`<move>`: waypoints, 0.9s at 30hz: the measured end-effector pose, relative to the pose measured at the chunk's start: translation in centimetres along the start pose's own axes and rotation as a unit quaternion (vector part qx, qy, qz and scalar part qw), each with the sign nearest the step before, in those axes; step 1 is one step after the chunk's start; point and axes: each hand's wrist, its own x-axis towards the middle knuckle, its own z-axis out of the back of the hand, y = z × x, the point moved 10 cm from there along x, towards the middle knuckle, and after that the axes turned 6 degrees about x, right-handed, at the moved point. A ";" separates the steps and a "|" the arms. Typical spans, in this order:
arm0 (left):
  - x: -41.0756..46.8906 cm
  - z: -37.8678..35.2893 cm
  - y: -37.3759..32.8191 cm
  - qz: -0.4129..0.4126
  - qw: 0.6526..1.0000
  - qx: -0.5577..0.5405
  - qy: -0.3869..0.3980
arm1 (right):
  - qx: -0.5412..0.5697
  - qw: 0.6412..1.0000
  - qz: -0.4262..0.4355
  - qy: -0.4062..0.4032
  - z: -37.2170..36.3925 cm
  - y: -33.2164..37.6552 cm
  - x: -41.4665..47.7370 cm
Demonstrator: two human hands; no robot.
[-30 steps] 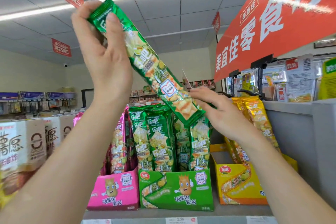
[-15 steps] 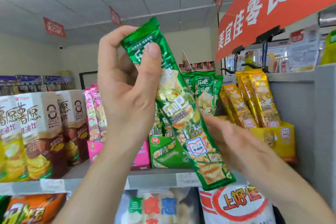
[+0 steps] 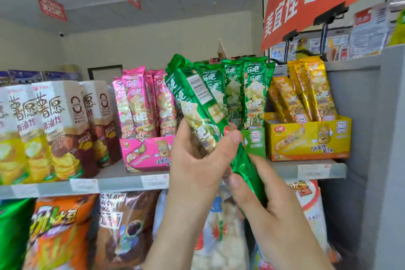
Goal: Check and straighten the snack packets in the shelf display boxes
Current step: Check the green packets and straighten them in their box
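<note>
Head view, item 1: I hold one green snack packet (image 3: 197, 98) in both hands, in front of the shelf (image 3: 122, 180) and clear of the boxes. The packet is tilted, with its top end toward the upper left and its lower end toward the lower right. Its printed white label panel faces the camera.

Item 2: My left hand (image 3: 197, 164) grips the middle of the packet. The thumb lies across the front and the fingers curl round behind.

Item 3: My right hand (image 3: 269, 199) grips the lower end. The thumb presses on the front, and the fingers wrap round the far side, where I cannot tell how they lie.

Item 4: The green display box (image 3: 254, 142) stands on the shelf directly behind the hands. Its green packets (image 3: 254, 92) stand upright, close together.

Item 5: The pink display box (image 3: 149, 155) sits just left of it, its pink packets (image 3: 140, 103) leaning slightly. The yellow display box (image 3: 311, 138) sits just right, its yellow packets (image 3: 315, 92) leaning left.

Item 6: Tall chip cartons (image 3: 54, 127) fill the left of the shelf. Large snack bags (image 3: 61, 232) hang below it, blurred. A red sign (image 3: 306, 0) hangs overhead at right.
</note>
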 end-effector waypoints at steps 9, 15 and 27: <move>-3.2 2.9 0.5 0.064 0.997 0.028 -0.023 | -0.096 0.995 -0.014 -0.003 -1.8 0.5 -2.1; -4.3 4.2 0.4 0.077 0.996 0.035 -0.005 | 0.028 0.996 -0.087 -0.002 -3.3 -0.3 -3.0; -6.4 5.7 1.7 0.134 0.990 0.023 0.034 | 0.173 0.978 -0.117 -0.016 -4.7 -1.9 -4.7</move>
